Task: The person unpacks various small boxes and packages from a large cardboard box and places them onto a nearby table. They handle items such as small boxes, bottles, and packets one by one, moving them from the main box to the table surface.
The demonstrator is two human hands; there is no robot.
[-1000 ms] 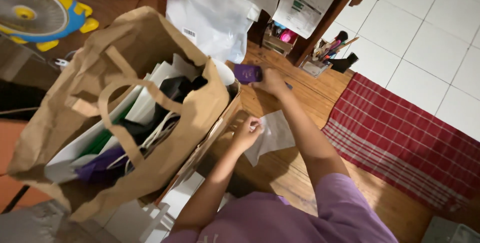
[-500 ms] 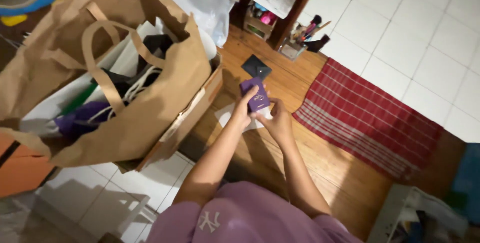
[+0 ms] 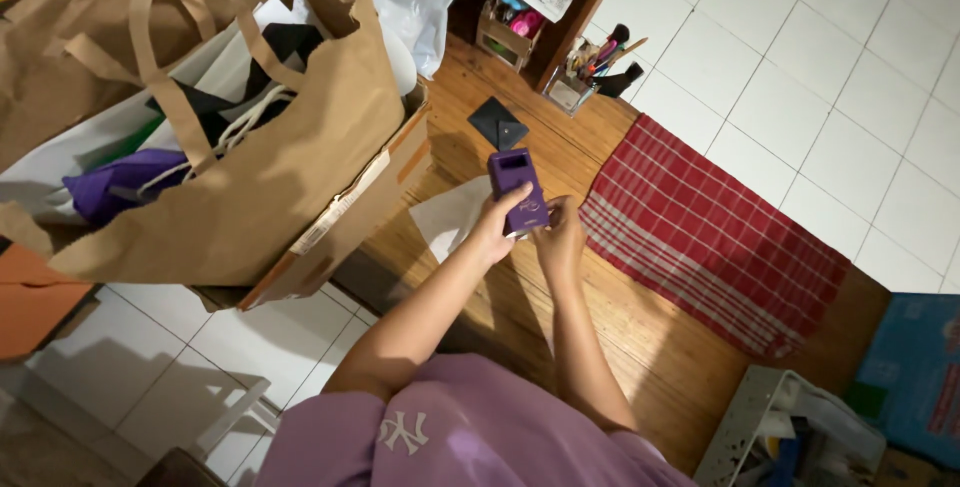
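Since half a second ago the small purple box (image 3: 518, 190) has stayed between both hands over the wooden floor (image 3: 640, 347), with the head tilted a little so the brown paper bag (image 3: 250, 177) now fills more of the left side; a second ago the right hand alone held the box up by the bag.

The left hand (image 3: 492, 230) wraps the box's left edge, fingers curled shut around it. The right hand (image 3: 558, 239) pinches the near lower corner, fingers closed on it, though exactly how the fingertips sit is hidden behind the box. The box stands nearly upright, its windowed face turned to the camera, above a sheet of white paper (image 3: 450, 215) lying on the floor.

Far of the box lies a flat black envelope (image 3: 498, 123); to the right, a red checked cloth (image 3: 710, 237) spreads toward the white tiles.

The step in hand looks like inspecting or opening the box. Opening it would call for one hand to steady the body while the other works the flap at its near end.
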